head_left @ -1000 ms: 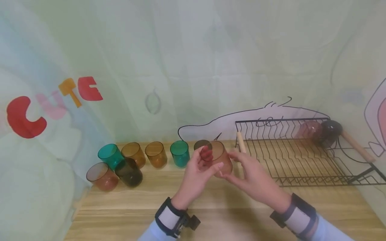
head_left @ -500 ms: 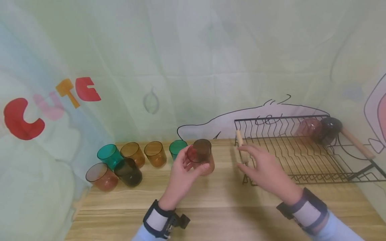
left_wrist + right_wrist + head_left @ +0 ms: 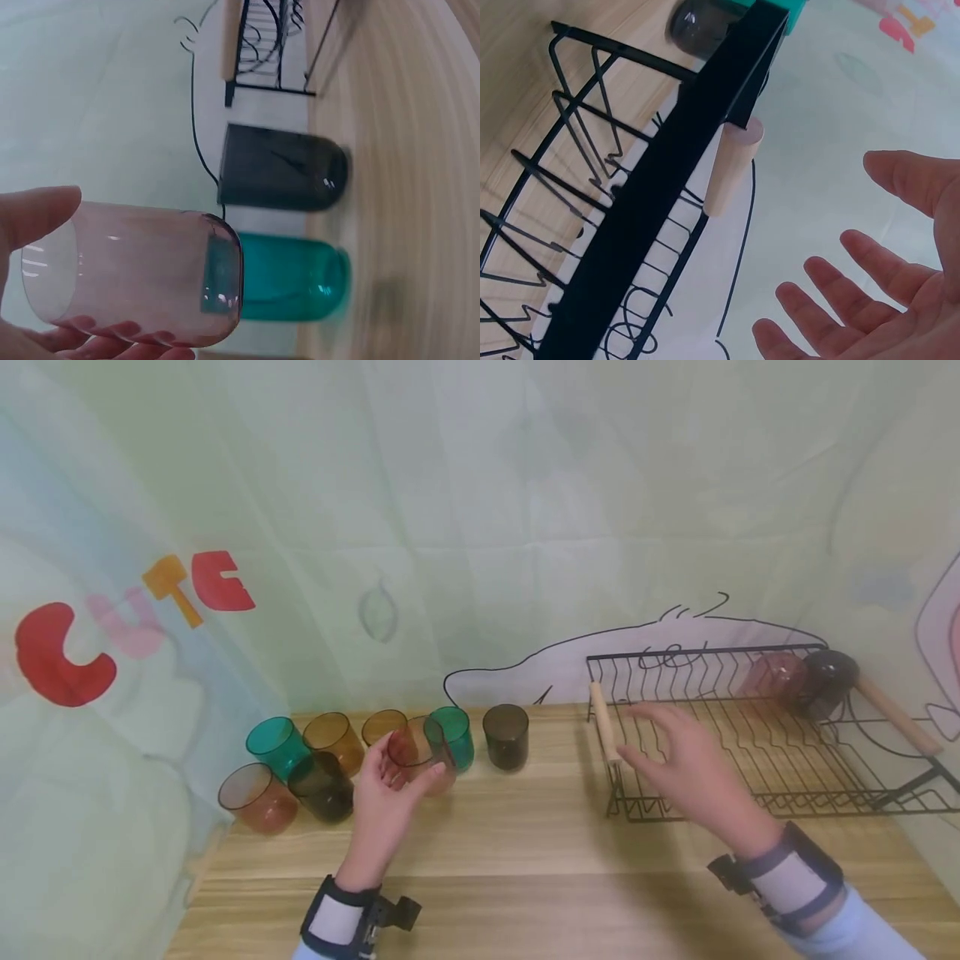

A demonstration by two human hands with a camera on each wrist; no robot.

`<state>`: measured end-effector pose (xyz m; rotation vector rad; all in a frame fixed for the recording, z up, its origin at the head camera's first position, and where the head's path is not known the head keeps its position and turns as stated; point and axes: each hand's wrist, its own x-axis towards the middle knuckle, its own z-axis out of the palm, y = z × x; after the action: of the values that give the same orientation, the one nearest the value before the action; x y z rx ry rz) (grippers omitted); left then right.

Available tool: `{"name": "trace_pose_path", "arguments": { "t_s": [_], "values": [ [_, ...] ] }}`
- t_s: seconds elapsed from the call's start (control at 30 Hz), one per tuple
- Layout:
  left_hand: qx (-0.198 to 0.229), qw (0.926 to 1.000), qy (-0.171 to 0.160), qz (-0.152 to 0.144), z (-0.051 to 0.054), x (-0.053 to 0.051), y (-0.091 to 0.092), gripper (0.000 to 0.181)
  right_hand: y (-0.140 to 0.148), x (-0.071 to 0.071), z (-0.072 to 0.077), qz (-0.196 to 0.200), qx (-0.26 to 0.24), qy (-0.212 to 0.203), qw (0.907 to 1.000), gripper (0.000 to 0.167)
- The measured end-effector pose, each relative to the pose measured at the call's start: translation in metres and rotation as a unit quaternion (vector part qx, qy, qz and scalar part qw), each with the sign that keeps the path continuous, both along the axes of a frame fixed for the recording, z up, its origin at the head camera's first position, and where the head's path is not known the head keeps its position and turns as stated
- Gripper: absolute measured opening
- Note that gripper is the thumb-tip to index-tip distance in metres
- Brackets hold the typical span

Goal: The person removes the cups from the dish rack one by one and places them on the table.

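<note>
My left hand [image 3: 378, 814] grips a see-through pink glass [image 3: 142, 270], thumb on one side and fingers round the other. It is held upright above the table, overlapping a teal glass [image 3: 462, 743] and an amber glass [image 3: 384, 723] in the head view. To the right of the teal glass stands a dark grey glass [image 3: 506, 742]. Over the left end of a black wire dish rack [image 3: 701, 652] hovers my right hand [image 3: 697, 772], fingers apart and holding nothing. The rack's near wooden handle [image 3: 603, 720] is beside its fingertips in the head view.
Grouped at the table's left are another teal glass [image 3: 273, 745], an amber glass [image 3: 335, 742], a dark grey glass [image 3: 322, 789] and a pink glass [image 3: 258, 802]. A pink glass [image 3: 774, 677] and a dark glass [image 3: 825, 681] sit in the rack's far right corner. A printed curtain [image 3: 480, 543] hangs behind.
Both hands were on the pink glass one second ago. My right hand let go and drew off to the right, while my left hand carried the glass leftward, uncovering the dark grey glass.
</note>
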<state>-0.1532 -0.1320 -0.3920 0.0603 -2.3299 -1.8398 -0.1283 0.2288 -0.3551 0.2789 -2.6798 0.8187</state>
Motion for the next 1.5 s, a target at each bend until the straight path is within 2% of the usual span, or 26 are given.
{"name": "trace_pose_path", "arguments": {
  "t_s": [0.23,0.4,0.6,0.83,1.07,1.5],
  "values": [
    [-0.016,0.9974,0.003,0.070,-0.018,-0.005,-0.025,0.079,0.006,0.001,0.002,-0.014,-0.008,-0.025,0.9996,0.060],
    [-0.036,0.9930,-0.016,0.111,-0.033,-0.007,-0.035,0.083,0.007,0.001,0.002,-0.015,-0.006,-0.031,0.9994,0.063],
    [-0.034,0.9922,-0.024,0.118,-0.046,-0.010,-0.041,0.087,0.007,0.001,0.001,-0.019,-0.004,-0.034,0.9992,0.066],
    [-0.049,0.9900,-0.025,0.130,-0.055,-0.011,-0.041,0.087,0.007,0.001,-0.001,-0.021,-0.006,-0.039,0.9990,0.067],
    [-0.070,0.9876,-0.040,0.135,-0.058,-0.010,-0.039,0.086,0.008,0.002,-0.003,-0.020,-0.002,-0.039,0.9990,0.067],
    [-0.072,0.9874,-0.046,0.133,-0.062,-0.008,-0.037,0.088,0.009,0.002,-0.005,-0.022,0.005,-0.033,0.9992,0.063]
  ]
}}
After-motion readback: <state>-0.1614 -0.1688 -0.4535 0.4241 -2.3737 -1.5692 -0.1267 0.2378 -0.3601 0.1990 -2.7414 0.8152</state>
